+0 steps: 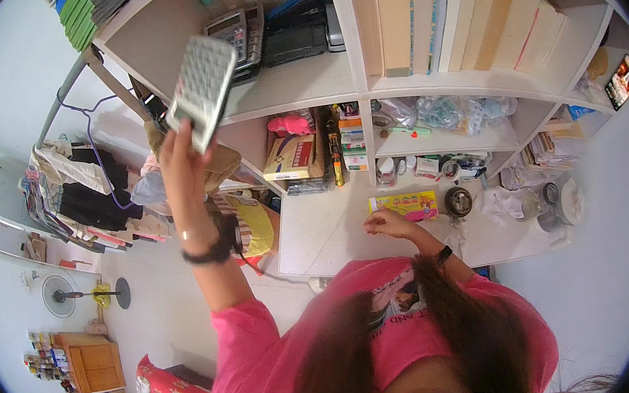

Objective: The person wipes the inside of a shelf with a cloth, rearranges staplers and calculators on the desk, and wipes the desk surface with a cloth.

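Raised at the left before the shelf unit, my left hand [181, 156] grips a white calculator [205, 81] by its lower end. Its rows of keys face me, slightly blurred. Behind it, more grey calculators [231, 34] stand in the upper left compartment. Over the white desk [319, 234] is my right hand [392, 224], its fingers loosely curled and nothing visible in them. It overlaps the lower edge of a yellow and pink box [408, 204] bearing writing; whether they touch is unclear. Right of that box is a round dark-lidded jar [458, 201].
Thick books [446, 24] fill the upper right compartment. Lower shelves hold a carton [292, 157], plastic bags [450, 111] and small bottles [386, 171]. Jars [549, 210] stand at the desk's right end. Hanging clothes [90, 193] and a standing fan [61, 295] are on the left.
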Available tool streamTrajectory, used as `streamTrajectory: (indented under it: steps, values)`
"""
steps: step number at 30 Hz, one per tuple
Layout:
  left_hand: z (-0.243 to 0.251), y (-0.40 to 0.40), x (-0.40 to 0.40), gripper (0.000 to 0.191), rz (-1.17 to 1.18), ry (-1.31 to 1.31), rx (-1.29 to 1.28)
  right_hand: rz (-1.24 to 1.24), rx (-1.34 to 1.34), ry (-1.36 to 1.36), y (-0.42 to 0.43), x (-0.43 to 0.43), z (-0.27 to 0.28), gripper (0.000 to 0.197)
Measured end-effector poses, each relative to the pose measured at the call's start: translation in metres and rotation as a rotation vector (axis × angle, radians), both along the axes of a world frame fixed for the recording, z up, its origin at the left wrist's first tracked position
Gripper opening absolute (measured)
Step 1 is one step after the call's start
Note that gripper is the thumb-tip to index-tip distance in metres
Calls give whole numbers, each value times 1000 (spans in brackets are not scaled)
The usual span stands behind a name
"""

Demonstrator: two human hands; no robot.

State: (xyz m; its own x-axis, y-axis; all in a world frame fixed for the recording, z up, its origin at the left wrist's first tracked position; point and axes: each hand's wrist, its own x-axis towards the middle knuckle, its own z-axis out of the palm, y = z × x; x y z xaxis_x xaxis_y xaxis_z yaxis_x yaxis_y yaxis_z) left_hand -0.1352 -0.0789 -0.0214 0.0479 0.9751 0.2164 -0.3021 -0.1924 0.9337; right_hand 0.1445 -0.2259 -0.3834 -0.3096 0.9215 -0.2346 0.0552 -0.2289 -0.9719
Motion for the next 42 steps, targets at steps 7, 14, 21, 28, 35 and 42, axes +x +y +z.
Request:
streamTrajectory:
  steps: [7, 14, 21, 28, 35, 42]
  values:
    - [30, 108, 52, 19, -44, -128, -17, -103, 52, 166, -9, 10, -5, 25]
    - [20, 121, 56, 30, -116, 100, -29, -134, 40, 102, -10, 17, -8, 24]
    - [22, 114, 45, 34, -85, 255, -64, -132, 71, 95, -10, 18, -10, 25]
    - [24, 140, 52, 31, -133, 70, 30, -110, 13, 47, -11, 20, -1, 21]
    - [18, 167, 53, 35, -16, 337, 62, -111, 69, 4, -9, 23, -27, 22]
    - [18, 142, 55, 38, -78, 416, 18, -130, 100, -75, -13, 27, -27, 29]
